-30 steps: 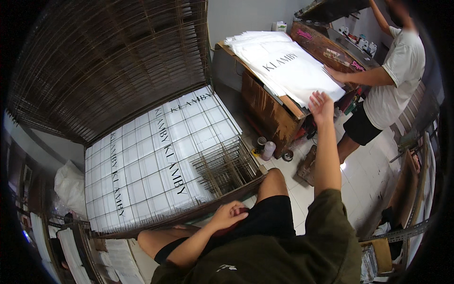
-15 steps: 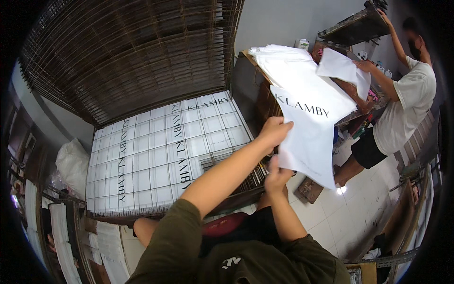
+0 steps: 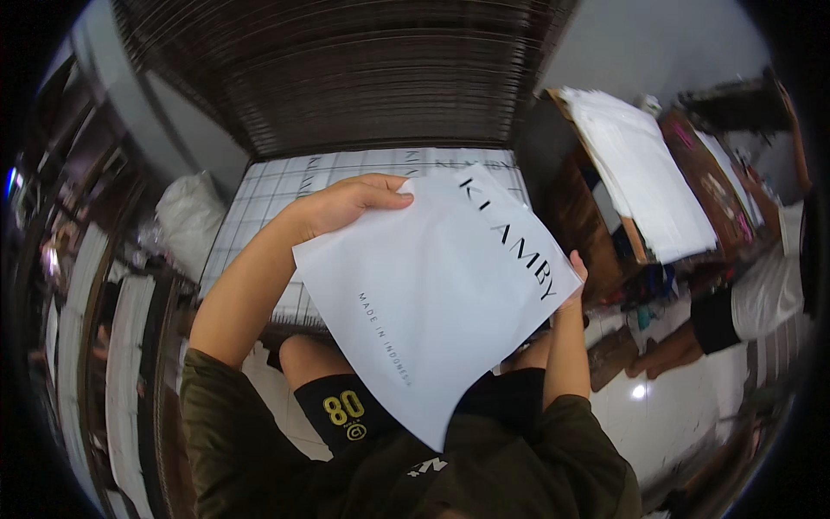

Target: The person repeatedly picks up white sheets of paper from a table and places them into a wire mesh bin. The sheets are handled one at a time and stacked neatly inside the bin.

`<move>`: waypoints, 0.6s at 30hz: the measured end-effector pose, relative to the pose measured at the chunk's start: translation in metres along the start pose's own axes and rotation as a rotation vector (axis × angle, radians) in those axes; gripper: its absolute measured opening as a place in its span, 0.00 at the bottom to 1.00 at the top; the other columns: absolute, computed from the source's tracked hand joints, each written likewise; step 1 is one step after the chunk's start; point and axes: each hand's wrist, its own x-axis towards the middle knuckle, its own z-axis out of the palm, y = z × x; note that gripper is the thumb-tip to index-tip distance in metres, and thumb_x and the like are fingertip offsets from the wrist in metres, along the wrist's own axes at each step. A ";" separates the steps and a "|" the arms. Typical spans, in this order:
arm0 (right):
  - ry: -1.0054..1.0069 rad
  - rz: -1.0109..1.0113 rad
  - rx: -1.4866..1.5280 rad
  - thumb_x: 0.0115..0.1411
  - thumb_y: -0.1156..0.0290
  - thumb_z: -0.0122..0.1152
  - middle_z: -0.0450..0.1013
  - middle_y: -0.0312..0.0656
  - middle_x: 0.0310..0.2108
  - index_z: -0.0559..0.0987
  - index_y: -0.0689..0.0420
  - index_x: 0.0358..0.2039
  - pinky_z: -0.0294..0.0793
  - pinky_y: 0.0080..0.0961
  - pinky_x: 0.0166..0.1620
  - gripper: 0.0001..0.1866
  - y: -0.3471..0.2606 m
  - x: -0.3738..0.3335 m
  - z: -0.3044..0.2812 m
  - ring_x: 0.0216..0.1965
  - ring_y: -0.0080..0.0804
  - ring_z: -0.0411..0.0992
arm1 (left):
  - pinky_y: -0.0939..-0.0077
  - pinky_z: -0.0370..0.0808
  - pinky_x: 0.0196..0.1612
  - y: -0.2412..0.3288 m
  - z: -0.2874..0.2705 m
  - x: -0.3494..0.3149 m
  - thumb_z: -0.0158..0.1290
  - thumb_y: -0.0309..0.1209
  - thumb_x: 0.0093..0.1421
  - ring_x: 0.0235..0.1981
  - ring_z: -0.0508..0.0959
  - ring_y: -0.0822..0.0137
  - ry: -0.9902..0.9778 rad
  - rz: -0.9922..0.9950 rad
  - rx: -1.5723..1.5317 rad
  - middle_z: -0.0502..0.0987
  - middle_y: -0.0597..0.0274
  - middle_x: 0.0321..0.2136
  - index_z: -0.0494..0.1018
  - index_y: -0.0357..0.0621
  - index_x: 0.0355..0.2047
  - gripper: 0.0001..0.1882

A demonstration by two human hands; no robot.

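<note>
A thin white printed sheet (image 3: 415,268), which looks like a flat plastic bag, hangs between my two hands over my lap. Black lettering runs along its upper right side, with smaller print lower down. My left hand (image 3: 359,203) pinches its upper left edge, thumb on top. At the right corner my right hand (image 3: 575,281) grips it, partly hidden behind it. Beyond the sheet, similar printed sheets (image 3: 268,203) lie in rows under the wires of a drying rack shelf; the held sheet covers much of that shelf.
Dark wire rack shelves (image 3: 363,78) stand tilted up behind. At right, a stack of white sheets (image 3: 640,173) lies on a wooden bench (image 3: 575,216). A co-worker (image 3: 769,303) stands at far right. On the left are a white plastic sack (image 3: 192,221) and shelves of stacked sheets (image 3: 130,381).
Both hands have brought the sheet left from beside the stack to in front of me, turning it. My view has swung left, so the bench and co-worker sit farther right.
</note>
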 end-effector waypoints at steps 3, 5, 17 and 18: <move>0.120 0.004 -0.551 0.56 0.67 0.56 0.72 0.51 0.46 0.70 0.69 0.50 0.70 0.33 0.51 0.24 -0.008 0.037 0.019 0.47 0.42 0.71 | 0.82 0.71 0.44 -0.025 -0.040 -0.047 0.50 0.32 0.59 0.38 0.76 0.74 0.042 0.009 0.091 0.77 0.59 0.39 0.71 0.36 0.46 0.17; -0.017 0.164 -0.706 0.54 0.71 0.57 0.75 0.48 0.40 0.73 0.68 0.45 0.72 0.28 0.47 0.19 -0.021 0.060 0.080 0.40 0.35 0.74 | 0.80 0.71 0.45 -0.056 -0.061 -0.075 0.50 0.33 0.60 0.39 0.75 0.74 0.094 -0.003 0.070 0.76 0.61 0.39 0.71 0.37 0.47 0.17; -0.990 0.526 -1.783 0.42 0.82 0.53 0.77 0.48 0.36 0.74 0.66 0.48 0.74 0.22 0.40 0.27 0.125 0.199 0.448 0.33 0.30 0.75 | 0.65 0.69 0.47 -0.195 0.019 -0.138 0.60 0.35 0.51 0.44 0.74 0.59 0.632 0.885 0.449 0.74 0.59 0.41 0.71 0.46 0.41 0.18; -1.125 0.576 -1.830 0.41 0.82 0.52 0.77 0.49 0.37 0.76 0.66 0.46 0.74 0.22 0.41 0.26 0.142 0.206 0.461 0.34 0.31 0.76 | 0.65 0.70 0.43 -0.193 0.048 -0.123 0.60 0.37 0.52 0.41 0.75 0.60 0.274 0.920 0.339 0.75 0.61 0.37 0.73 0.46 0.37 0.15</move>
